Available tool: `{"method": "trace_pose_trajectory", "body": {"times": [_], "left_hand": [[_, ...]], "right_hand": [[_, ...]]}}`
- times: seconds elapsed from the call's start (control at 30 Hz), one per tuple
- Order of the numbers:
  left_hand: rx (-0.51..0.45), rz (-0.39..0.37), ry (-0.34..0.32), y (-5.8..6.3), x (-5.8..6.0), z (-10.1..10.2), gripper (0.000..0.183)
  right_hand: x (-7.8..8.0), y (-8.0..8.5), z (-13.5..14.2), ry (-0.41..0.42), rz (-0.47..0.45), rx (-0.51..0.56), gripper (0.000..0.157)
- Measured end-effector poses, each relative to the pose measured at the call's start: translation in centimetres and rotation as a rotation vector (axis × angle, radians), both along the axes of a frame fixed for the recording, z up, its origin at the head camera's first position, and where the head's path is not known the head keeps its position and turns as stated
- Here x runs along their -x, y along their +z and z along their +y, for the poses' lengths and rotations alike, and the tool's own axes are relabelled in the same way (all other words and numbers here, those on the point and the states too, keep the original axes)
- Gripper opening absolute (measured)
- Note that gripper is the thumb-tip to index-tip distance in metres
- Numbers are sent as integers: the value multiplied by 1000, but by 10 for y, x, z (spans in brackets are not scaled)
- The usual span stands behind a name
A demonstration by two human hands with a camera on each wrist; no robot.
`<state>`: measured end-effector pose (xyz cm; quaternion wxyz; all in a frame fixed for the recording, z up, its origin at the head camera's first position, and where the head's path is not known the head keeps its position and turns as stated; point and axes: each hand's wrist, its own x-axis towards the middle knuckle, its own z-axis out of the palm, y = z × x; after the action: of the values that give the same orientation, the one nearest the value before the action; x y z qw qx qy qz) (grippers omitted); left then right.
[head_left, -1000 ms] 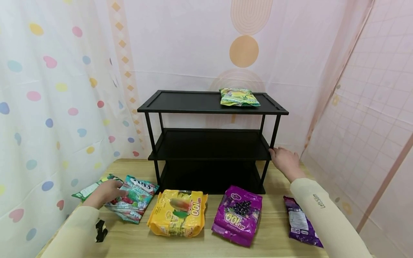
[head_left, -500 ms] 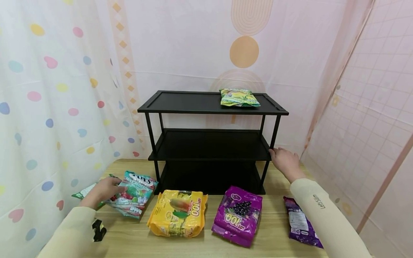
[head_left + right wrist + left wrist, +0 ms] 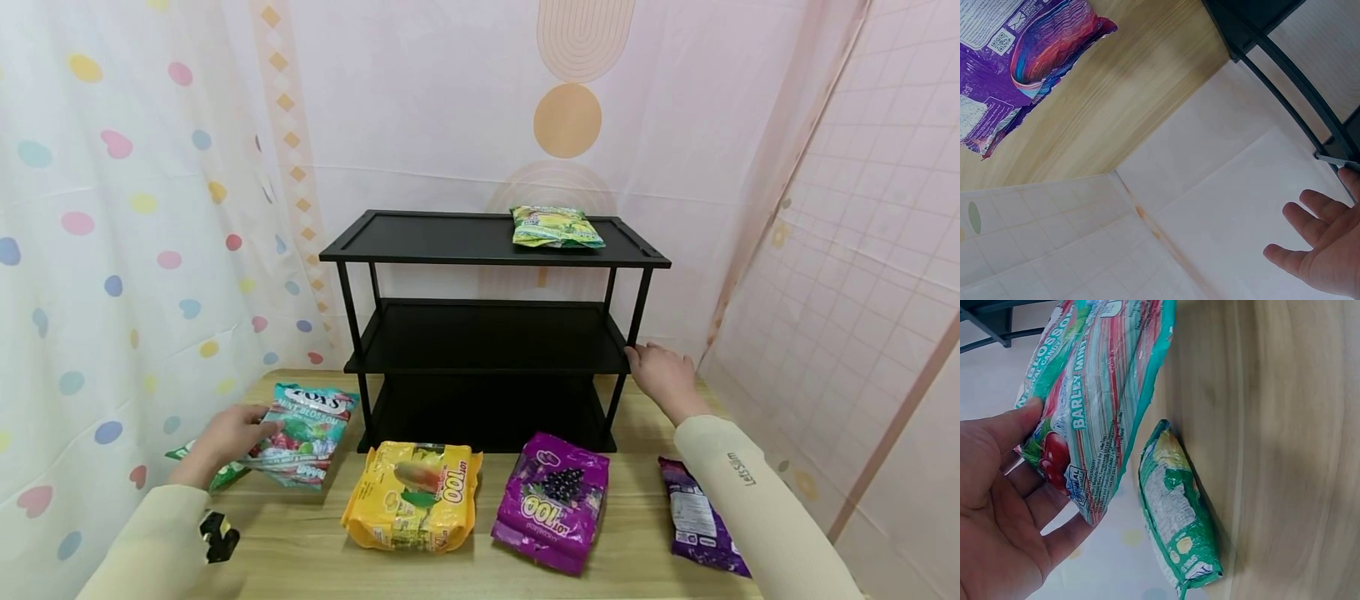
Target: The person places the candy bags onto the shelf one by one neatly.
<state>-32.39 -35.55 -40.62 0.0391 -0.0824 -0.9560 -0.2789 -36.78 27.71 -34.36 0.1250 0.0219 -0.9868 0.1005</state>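
My left hand (image 3: 225, 442) pinches a teal Fox's mint candy bag (image 3: 307, 429) by its side, thumb on top and fingers beneath. The left wrist view shows this bag tilted above the table, with a green candy bag (image 3: 1175, 512) lying behind it. On the right, my right hand (image 3: 666, 379) touches the right post of a black three-tier shelf (image 3: 442, 237) at the middle tier. Its other fingers (image 3: 1310, 224) stretch out loosely in the right wrist view. A yellow-green candy bag (image 3: 557, 227) lies on the top tier.
In front of the shelf lie a yellow mango candy bag (image 3: 414, 497) and a purple grape candy bag (image 3: 553, 502). Another purple bag (image 3: 696, 515) sits beside the right forearm on the wooden table (image 3: 360, 575). Curtains (image 3: 435, 100) hang behind and at both sides.
My left hand has lifted the teal candy bag off the green one and drawn it slightly left and back toward the shelf's side. The right hand has stayed at the post.
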Motion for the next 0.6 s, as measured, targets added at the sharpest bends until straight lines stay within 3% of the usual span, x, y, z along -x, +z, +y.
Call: {"method": "trace_pose_trajectory", "body": {"times": [0.37, 0.6], "left_hand": [[-29, 32, 55, 10, -2, -5, 33], [-41, 49, 117, 18, -4, -8, 57]], "right_hand": [[-1, 0, 0, 0, 2, -6, 53], [0, 1, -1, -4, -3, 1, 53]]}}
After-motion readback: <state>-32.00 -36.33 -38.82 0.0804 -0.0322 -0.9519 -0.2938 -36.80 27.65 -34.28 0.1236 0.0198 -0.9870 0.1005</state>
